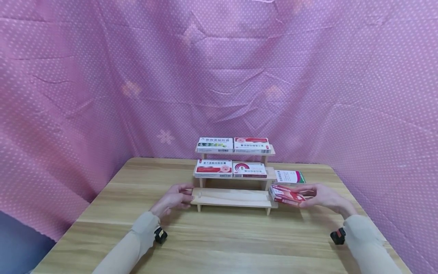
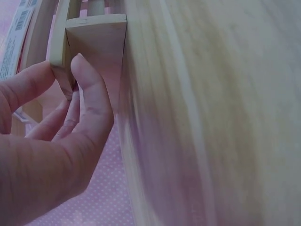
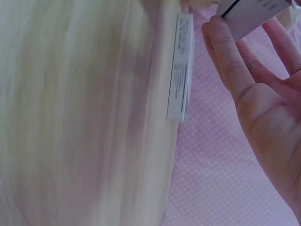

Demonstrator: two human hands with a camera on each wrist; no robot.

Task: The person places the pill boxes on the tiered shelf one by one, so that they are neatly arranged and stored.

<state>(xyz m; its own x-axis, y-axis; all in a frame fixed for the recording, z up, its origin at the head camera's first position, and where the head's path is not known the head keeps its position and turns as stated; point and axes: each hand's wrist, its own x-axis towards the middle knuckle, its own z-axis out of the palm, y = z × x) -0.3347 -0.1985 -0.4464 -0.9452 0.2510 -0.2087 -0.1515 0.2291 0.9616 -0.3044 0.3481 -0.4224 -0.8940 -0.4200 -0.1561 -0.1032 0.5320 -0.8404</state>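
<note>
A three-tier wooden display rack stands on the table. Its bottom shelf's left end is pinched by my left hand, thumb on top and fingers below in the left wrist view. My right hand holds a red medicine box by its right end, tilted at the right end of the bottom shelf. From the right wrist, only a pale side of that medicine box shows between thumb and fingers. Behind it, a white-and-green medicine box lies on the table.
On the top shelf sit a green-and-white box and a red-and-white box. Two more boxes, one with a red band and one with red arcs, fill the middle shelf. A pink dotted curtain hangs behind the table.
</note>
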